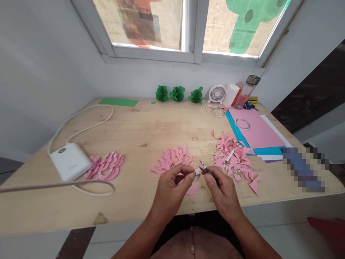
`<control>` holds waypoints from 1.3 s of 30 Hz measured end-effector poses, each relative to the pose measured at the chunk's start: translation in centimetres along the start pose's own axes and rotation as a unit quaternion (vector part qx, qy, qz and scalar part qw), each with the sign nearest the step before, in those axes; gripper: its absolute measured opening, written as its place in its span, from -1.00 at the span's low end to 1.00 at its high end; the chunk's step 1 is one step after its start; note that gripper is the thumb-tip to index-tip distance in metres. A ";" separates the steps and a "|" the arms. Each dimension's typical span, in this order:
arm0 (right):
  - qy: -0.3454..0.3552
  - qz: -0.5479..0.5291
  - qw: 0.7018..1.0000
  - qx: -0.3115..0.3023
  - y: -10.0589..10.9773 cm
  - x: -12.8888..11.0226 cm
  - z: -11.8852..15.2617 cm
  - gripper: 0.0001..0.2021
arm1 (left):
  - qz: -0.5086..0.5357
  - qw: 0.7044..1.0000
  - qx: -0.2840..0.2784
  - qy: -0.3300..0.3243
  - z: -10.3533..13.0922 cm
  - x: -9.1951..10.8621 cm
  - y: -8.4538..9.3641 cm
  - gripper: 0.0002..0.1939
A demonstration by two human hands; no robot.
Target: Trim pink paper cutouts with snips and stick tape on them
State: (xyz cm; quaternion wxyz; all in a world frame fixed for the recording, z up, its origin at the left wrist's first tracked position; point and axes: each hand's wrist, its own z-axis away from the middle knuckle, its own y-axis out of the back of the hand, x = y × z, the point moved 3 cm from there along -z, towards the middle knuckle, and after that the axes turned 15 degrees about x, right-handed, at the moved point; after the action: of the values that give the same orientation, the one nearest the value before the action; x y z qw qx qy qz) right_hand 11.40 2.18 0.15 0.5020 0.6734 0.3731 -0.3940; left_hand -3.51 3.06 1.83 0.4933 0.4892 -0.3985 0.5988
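My left hand (pixel 172 185) is closed on a small roll of white tape (pixel 197 171), its free end pinched between thumb and forefinger. In my right hand (pixel 223 190) is a pair of scissors (pixel 205 169), the blades parted and pointing left, right beside the tape end. Much of the roll and the scissors' handles are hidden by my fingers. Just beyond my left hand lies a pile of curved pink paper pieces (pixel 172 157), and one pink piece (pixel 192 189) lies under the tape. Pink paper scraps (pixel 234 158) are heaped beyond my right hand.
A white power bank (pixel 70 162) with a cable sits left, by stacked pink paper strips (pixel 109 166). Green paper ornaments (pixel 177 94), a small fan (pixel 217 94) and a bottle (pixel 246 92) line the back. Coloured sheets (pixel 262 131) bearing a tape roll (pixel 243 124) lie right.
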 end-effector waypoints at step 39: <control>0.034 0.024 0.999 0.002 -0.7 -0.7 0.2 -0.66 | 0.028 0.999 -0.036 -0.019 -0.3 -0.7 -0.1 -0.89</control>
State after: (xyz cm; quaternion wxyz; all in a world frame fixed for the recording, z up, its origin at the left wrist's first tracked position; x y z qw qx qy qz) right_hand 10.43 2.09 0.45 0.4968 0.6965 0.3725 -0.3596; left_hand -3.46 3.21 1.12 0.4862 0.4714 -0.4426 0.5878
